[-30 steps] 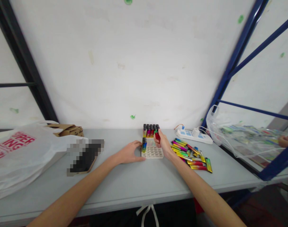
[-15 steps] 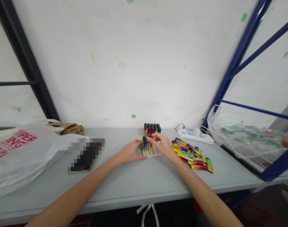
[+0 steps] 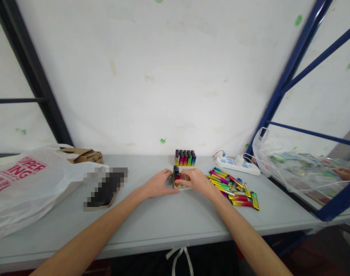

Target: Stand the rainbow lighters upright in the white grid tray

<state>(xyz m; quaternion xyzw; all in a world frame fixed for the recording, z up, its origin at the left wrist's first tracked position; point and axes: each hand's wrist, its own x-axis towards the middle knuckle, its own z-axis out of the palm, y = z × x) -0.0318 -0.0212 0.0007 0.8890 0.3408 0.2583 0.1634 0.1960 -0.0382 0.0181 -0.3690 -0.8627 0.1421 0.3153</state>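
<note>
In the head view, my left hand [image 3: 159, 184] is curved around the left end of a small pale tray [image 3: 183, 189], its thumb along the front edge. My right hand [image 3: 197, 179] is over the tray, thumb and fingers closed on a red and gold lighter [image 3: 178, 178] that stands upright there. Just behind it, more lighters with dark tops [image 3: 175, 169] stand in the tray's left end. My right fingers hide much of the tray. To the right of my right hand lies a loose pile of shiny, many-coloured lighters [image 3: 221, 180].
Behind the tray stands a block of upright lighters [image 3: 185, 158] in rows. A white power strip [image 3: 238, 165] with cables lies at the back right. At left are a blurred phone [image 3: 108, 189], a white plastic bag [image 3: 33, 188] and cardboard [image 3: 87, 156]. Another person's hand [image 3: 346, 173] shows far right.
My right hand has moved down and slightly towards me at the tray, the red lighter now lower in its fingers. My left hand keeps its place. The other person's hand has moved left.
</note>
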